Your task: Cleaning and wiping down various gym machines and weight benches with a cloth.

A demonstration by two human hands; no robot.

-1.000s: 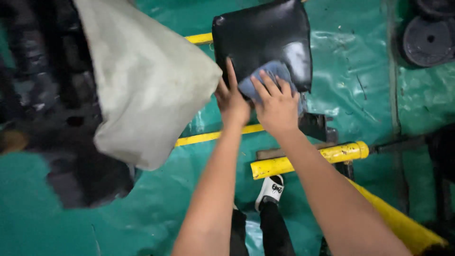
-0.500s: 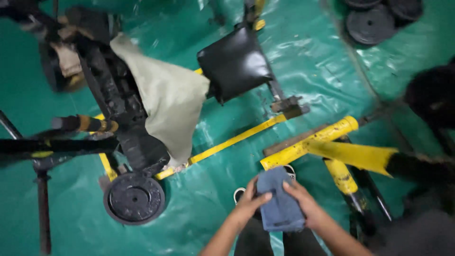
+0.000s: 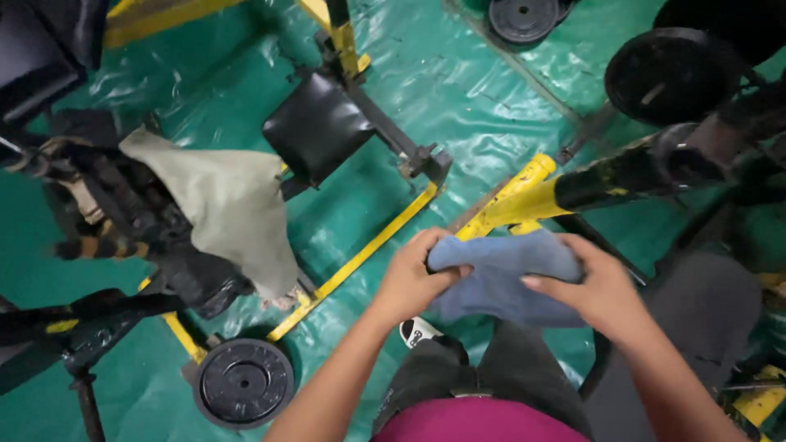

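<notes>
The blue cloth (image 3: 501, 274) was stretched between both hands, its long axis running left to right. The left hand (image 3: 409, 278) gripped its left end; the right hand (image 3: 602, 290) clasped its right end, above the person's legs.

A blue-grey cloth (image 3: 501, 274) of soft, thick fabric is bunched into a loose, wrinkled wad stretched sideways between the two hands. Its left end sits tucked under the curled fingers (image 3: 432, 263) of the left hand (image 3: 409, 278), the thumb pressing on top. Its right end lies under the spread fingers (image 3: 565, 282) of the right hand (image 3: 602, 290), while the lower edge sags below both thumbs.
</notes>
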